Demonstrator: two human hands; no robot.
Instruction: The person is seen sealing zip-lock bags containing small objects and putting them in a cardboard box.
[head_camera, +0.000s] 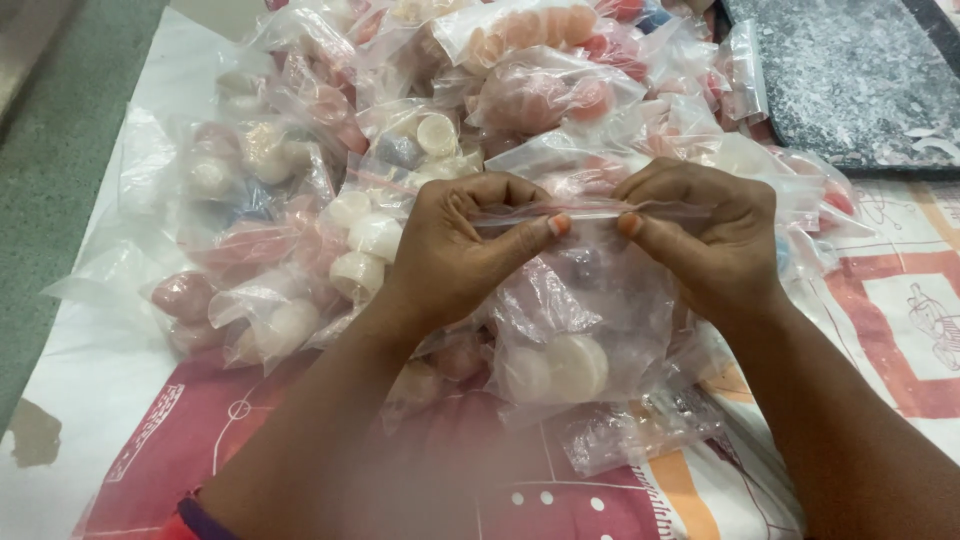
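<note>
While the clear zip bag (575, 320) of pale round pieces is pinched at its strip by left hand (455, 250) and right hand (705, 245), sealing appears underway, with pressing along the strip judged due next.

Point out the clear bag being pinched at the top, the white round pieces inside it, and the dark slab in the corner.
clear bag (590, 215), head view, on its zip strip between the thumbs.
white round pieces (575, 368), head view, on the larger disc.
dark slab (850, 70), head view, on its speckled top face.

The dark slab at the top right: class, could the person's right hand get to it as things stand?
Probably not at once: the right hand and left hand both pinch the clear bag shut, and packed bags lie before the dark slab.
</note>
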